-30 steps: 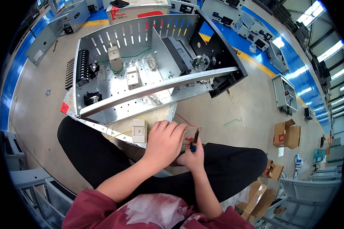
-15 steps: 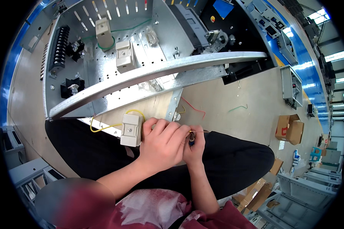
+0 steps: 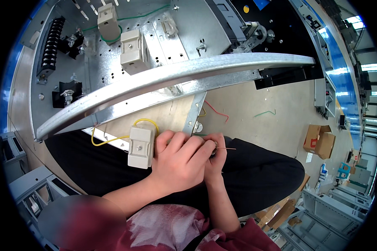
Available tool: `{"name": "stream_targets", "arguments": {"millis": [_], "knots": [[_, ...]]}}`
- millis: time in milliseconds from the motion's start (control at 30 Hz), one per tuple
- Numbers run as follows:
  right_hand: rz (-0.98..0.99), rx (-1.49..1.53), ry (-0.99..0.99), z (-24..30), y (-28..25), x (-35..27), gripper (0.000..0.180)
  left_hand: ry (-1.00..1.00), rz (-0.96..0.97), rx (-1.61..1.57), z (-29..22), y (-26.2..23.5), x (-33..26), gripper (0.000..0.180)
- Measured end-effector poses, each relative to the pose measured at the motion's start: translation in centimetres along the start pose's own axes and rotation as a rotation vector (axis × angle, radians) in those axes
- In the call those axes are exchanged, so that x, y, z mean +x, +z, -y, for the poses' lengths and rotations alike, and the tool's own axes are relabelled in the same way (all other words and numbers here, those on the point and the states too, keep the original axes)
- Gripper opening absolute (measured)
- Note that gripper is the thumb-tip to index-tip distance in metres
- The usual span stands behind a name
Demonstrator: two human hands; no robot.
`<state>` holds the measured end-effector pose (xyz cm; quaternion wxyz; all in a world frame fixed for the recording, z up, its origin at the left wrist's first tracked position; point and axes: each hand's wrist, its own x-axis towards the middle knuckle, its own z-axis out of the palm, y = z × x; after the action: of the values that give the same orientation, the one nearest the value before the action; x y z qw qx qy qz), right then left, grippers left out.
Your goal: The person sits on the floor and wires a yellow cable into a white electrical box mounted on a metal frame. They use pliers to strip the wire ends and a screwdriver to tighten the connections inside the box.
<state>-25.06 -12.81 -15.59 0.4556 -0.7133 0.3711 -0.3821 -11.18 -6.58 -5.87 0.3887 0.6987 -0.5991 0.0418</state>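
Observation:
My left hand (image 3: 178, 161) is closed, knuckles up, around a thin wire. Its bare copper end (image 3: 227, 148) pokes out to the right past my fingers. Pressed against it, my right hand (image 3: 215, 164) is closed on a small dark tool (image 3: 214, 152), mostly covered by fingers, so its kind cannot be made out. A beige block with a screw (image 3: 139, 149) rests beside my left hand's knuckles, with a yellow wire (image 3: 99, 143) looping from it. Beyond my hands stands an open metal cabinet (image 3: 180, 72) holding two similar beige blocks (image 3: 132, 51).
A black terminal strip (image 3: 51, 46) is fixed at the cabinet's left. On the floor lie a red wire (image 3: 217, 110) and a green wire (image 3: 265, 113). An open cardboard box (image 3: 318, 141) stands at the right. Grey metal frames (image 3: 331, 211) stand at the lower right.
My view has shifted slightly, so the cabinet sits higher and larger. The bare copper end sticks out farther to the right, and the tool is more covered by my fingers.

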Motion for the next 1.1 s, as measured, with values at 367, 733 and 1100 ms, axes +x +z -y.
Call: {"name": "stream_targets", "arguments": {"millis": [367,733,1100], "knots": [[0.251,0.122,0.062,0.4,-1.8,0.2,0.012,-0.060,-0.049,-0.121,0.2,-0.9,0.0,0.024],[0.798,0.577,0.341,1.7,-6.2,1.4,0.042,-0.070,0.053,-0.200,-0.9,-3.3,0.1,0.023],[0.583,0.430,0.689,3.3,-5.6,1.0,0.039,-0.033,0.035,-0.086,-1.0,-1.6,0.1,0.016]]}}
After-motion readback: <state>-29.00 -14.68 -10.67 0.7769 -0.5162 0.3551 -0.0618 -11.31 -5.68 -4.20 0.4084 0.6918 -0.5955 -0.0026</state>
